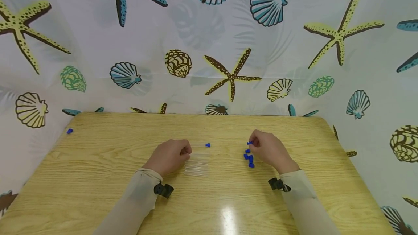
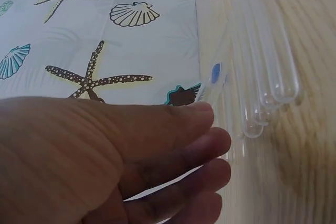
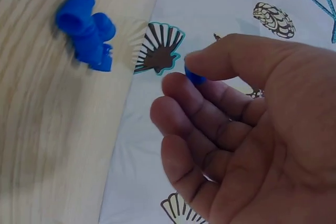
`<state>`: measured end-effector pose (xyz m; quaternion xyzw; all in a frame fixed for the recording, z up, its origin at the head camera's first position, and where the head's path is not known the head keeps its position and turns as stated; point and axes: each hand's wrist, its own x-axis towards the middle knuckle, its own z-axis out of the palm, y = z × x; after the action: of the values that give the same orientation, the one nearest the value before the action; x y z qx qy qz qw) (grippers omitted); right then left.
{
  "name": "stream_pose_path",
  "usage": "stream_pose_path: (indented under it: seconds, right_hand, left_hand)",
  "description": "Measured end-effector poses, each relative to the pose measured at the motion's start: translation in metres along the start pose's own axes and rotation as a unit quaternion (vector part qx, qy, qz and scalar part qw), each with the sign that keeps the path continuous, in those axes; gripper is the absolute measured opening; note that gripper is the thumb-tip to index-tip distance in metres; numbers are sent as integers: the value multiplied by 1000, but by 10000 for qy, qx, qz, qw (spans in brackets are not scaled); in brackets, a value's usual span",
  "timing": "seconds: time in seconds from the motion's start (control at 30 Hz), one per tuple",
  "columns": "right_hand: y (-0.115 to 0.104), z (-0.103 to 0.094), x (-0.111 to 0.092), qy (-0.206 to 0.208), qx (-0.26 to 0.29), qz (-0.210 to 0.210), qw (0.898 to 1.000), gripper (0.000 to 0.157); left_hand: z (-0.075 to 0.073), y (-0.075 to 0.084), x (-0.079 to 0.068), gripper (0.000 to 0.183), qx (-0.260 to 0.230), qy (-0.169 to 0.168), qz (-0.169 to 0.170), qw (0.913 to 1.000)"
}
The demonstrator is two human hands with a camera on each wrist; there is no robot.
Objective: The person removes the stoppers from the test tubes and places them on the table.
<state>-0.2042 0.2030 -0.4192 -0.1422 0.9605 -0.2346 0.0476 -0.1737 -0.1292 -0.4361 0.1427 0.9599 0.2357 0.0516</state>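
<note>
Between thumb and forefinger my left hand (image 1: 171,156) pinches the rounded end of a clear test tube (image 1: 198,145). A blue stopper (image 1: 208,145) sits at that tube's far end, pointing right. Several more clear test tubes (image 2: 286,85) lie side by side on the table just right of the left hand. My right hand (image 1: 270,151) pinches another small blue stopper (image 3: 195,77) between thumb and forefinger, mostly hidden by the fingertips in the right wrist view. Close to that hand, several loose blue stoppers (image 1: 250,160) lie clustered on the wood.
One blue stopper (image 1: 70,131) lies alone near the far left edge of the wooden table (image 1: 107,137). Behind the table hangs a white cloth (image 1: 150,39) printed with shells and starfish. Black wrist cameras (image 1: 163,190) are worn over both sleeves.
</note>
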Motion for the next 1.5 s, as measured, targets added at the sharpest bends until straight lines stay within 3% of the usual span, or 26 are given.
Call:
stream_pose_path:
  seconds: [0.4,0.8,1.5]
  right_hand:
    - [15,7,2,-232,-808,482,9953,6]
    - [17,12,4,-580,-709,616,9939,6]
    - [20,12,4,-790,-568,696,9928,13]
  left_hand:
    - [3,-5,3,4,250,21,-28,9997]
    - [7,-10,4,5,215,39,-77,9997]
    - [7,-13,5,7,-21,-165,-218,9996]
